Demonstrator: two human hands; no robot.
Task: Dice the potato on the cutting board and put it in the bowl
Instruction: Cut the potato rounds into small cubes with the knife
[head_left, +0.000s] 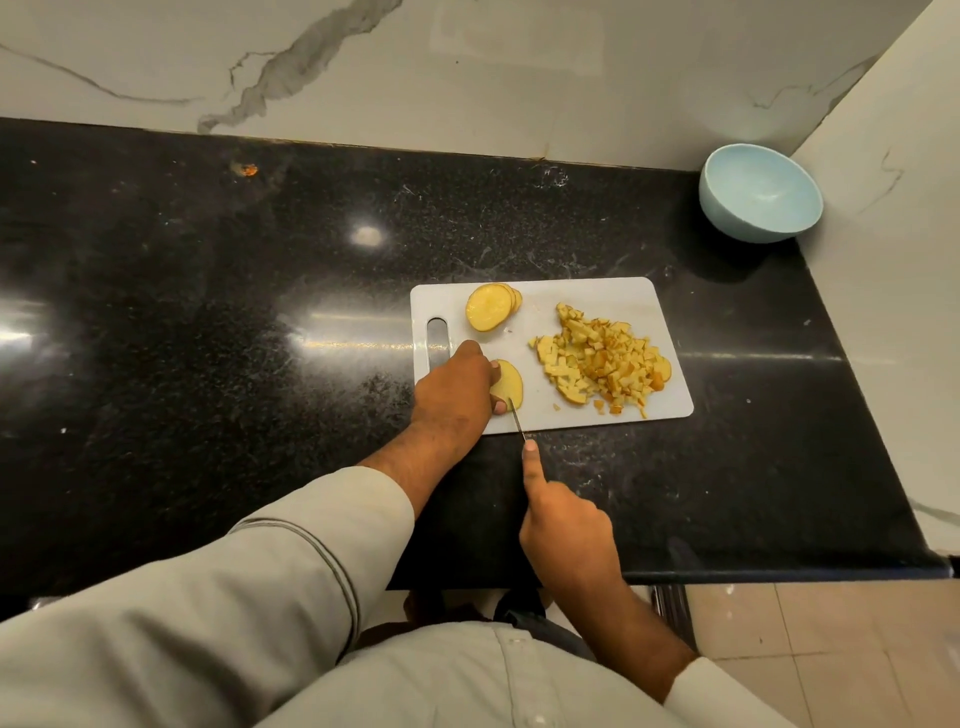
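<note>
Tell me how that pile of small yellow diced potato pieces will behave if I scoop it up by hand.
The pile of small yellow diced potato pieces is loose, so it will probably scatter and drop bits. The cut faces look moist, so likely slippery. A few pieces already lie apart on the white plastic cutting board, so sweeping may work better.

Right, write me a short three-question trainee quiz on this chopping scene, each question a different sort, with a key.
1. True or false: the light blue round bowl already holds potato.
2. Which hand grips the thin steel knife? A) left hand B) right hand
3. Fill in: the pile of yellow diced potato lies on the ____ side of the white plastic cutting board.

Key:
1. False; it looks empty and stands apart on the black stone counter.
2. B; the left hand steadies a yellow potato slice, with a fanned stack of slices waiting behind.
3. Right.
</note>
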